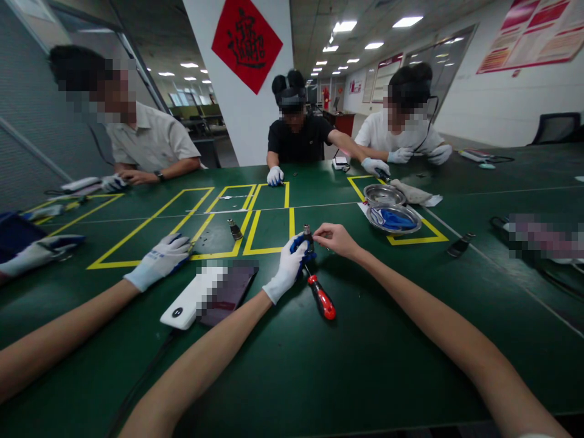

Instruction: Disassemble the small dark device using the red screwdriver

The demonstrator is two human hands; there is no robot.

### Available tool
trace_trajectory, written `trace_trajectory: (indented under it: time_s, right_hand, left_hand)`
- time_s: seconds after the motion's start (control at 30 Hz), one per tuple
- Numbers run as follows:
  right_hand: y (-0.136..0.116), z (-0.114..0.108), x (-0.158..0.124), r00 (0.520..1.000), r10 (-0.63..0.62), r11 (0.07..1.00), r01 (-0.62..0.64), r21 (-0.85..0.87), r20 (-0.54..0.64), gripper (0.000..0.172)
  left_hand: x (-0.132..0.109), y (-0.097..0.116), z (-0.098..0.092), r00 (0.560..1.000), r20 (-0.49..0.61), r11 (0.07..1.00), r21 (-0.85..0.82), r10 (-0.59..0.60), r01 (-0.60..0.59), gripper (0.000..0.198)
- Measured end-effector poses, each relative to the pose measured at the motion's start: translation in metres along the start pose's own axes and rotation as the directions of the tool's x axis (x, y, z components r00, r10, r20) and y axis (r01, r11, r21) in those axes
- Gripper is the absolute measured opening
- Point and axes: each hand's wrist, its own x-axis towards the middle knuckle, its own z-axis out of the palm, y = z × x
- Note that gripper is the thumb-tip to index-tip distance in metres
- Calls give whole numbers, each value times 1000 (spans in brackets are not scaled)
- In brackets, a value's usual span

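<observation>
My left hand (292, 260), in a white glove with blue palm and fingertips, is closed around a small dark tapered part with a metal tip (307, 230). The part stands roughly upright, its tip above the fingers. My bare right hand (336, 239) is beside it on the right, thumb and fingers pinched together close to the part; whatever they hold is too small to make out. Just below my left hand is a red and black screwdriver (323, 299), its handle toward me and its shaft end partly hidden by the glove.
A similar dark part (235, 230) stands left, another (460, 244) lies right. Two metal bowls (396, 230) hold blue-white cloth. A white power bank (191, 299) and dark phone (230, 292) lie left. A co-worker's gloved hand (162, 258) reaches in; three people sit opposite.
</observation>
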Motion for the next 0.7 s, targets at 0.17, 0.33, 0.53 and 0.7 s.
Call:
trace_trajectory:
  time_s: [0.17, 0.33, 0.53, 0.7]
  right_hand:
    - [-5, -2, -2, 987, -160, 966, 161, -201, 23, 13]
    - [-4, -2, -6, 959, -261, 900, 284, -331, 113, 16]
    - [-2, 2, -12, 929, -318, 808, 370, -459, 188, 22]
    - [2, 11, -15, 930, -344, 791, 360, -494, 128, 19]
  left_hand:
    - [2, -5, -4, 1000, -19, 1000, -9, 10, -10, 39]
    - [2, -4, -5, 1000, -4, 1000, 0, 18, -18, 36]
    - [1, -1, -4, 999, 20, 999, 39, 31, -31, 34]
    - [0, 0, -4, 999, 20, 999, 36, 31, -32, 32]
